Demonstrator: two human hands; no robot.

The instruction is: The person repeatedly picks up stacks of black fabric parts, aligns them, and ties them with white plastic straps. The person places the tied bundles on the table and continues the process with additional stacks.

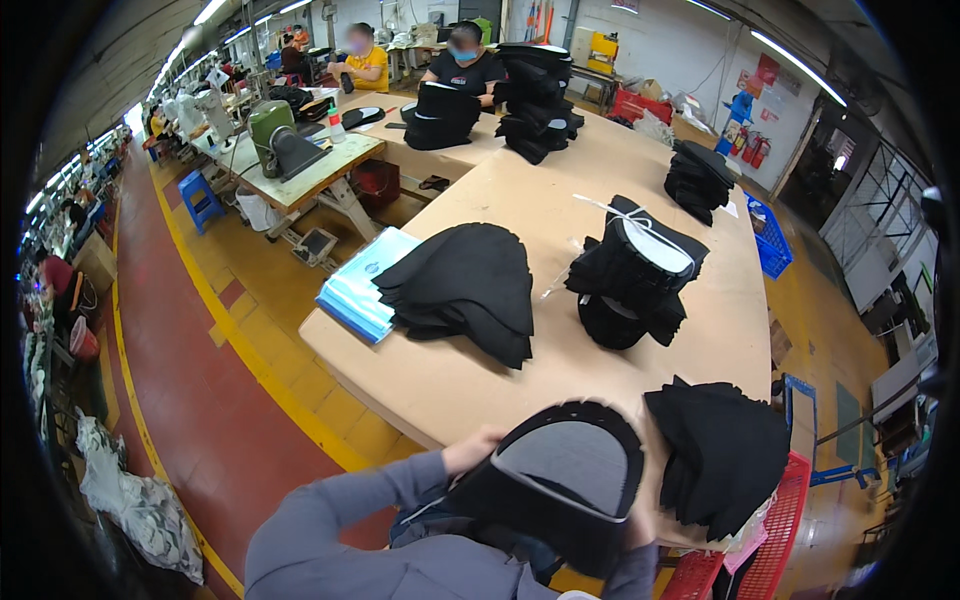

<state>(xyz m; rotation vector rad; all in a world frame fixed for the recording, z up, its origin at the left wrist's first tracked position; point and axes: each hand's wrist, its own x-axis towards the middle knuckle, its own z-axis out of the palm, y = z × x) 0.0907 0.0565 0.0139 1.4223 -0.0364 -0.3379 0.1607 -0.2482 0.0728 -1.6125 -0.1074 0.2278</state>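
The curved grey-and-black fabric panel (565, 470) looks like matt felt-like cloth with a smooth grey face, and the stacks of black cut cloth pieces (470, 285) beside it are equally dull and soft. They lie on a pale tan wooden tabletop (540, 200) with a smooth, faintly satin finish. The light blue plastic-wrapped bundle (360, 290) is glossy, and the red slotted plastic crate (775, 555) has a slight sheen.

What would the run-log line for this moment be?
left hand: grips edge of grey-and-black cut-piece stack | right hand: mostly hidden behind the stack | nearby: black fabric pile on table
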